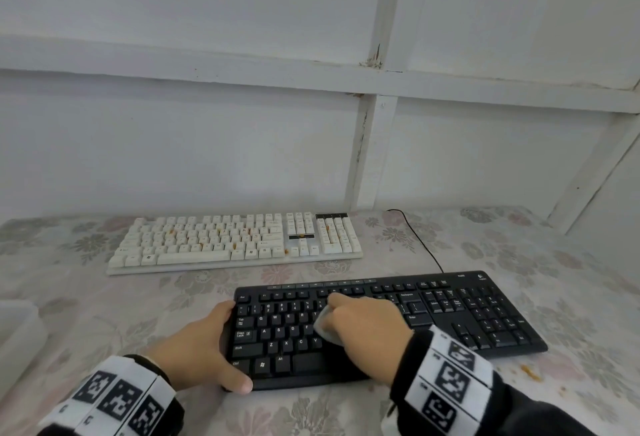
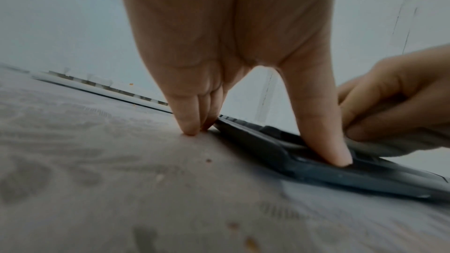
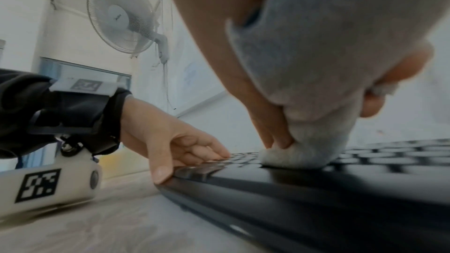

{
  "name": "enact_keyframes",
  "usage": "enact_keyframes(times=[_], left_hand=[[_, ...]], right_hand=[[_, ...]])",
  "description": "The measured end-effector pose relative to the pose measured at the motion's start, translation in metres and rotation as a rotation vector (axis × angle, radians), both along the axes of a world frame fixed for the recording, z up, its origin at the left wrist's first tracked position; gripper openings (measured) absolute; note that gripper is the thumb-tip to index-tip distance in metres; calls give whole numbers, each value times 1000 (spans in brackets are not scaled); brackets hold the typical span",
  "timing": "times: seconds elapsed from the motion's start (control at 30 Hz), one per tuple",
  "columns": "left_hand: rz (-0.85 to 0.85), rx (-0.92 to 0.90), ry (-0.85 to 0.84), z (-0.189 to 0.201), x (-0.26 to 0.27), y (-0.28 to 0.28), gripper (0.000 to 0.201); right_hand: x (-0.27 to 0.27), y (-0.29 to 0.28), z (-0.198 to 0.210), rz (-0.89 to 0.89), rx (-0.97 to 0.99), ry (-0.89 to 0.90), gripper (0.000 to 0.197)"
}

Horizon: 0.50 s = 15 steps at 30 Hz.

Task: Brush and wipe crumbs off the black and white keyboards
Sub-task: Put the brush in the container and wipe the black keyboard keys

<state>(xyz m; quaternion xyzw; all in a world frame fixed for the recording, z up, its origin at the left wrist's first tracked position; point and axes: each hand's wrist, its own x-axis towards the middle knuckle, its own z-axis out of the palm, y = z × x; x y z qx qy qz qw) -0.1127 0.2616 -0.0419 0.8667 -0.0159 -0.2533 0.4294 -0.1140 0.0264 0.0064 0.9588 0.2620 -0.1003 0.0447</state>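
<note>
The black keyboard (image 1: 450,311) lies near me on the flowered tablecloth (image 1: 571,280). My left hand (image 1: 207,342) braces its left end: the thumb (image 2: 324,132) presses on the front corner and the straight fingers (image 2: 190,118) touch the cloth-covered table beside the far corner. My right hand (image 1: 367,321) grips a bunched grey-white cloth (image 1: 323,326) and presses it onto the letter keys in the middle-left; the cloth (image 3: 316,64) hides the keys under it. Farther back lies the white keyboard (image 1: 235,241), with orange crumbs scattered among its keys.
Orange crumbs (image 1: 530,371) lie on the tablecloth off the black keyboard's right front corner. A white plastic container (image 1: 17,331) stands at the left edge. A black cable (image 1: 419,238) runs from behind the white keyboard to behind the black one. A white panelled wall closes the back.
</note>
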Motion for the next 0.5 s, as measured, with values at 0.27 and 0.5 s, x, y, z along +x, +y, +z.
enact_keyframes(times=[0.27,0.5], left_hand=[[6,16,-6,0,-1,0,125],[-6,98,-29,1,1,-1,114]], right_hand=[[13,17,9,-47,106,8,36],[0,84,0,120,113,103,14]])
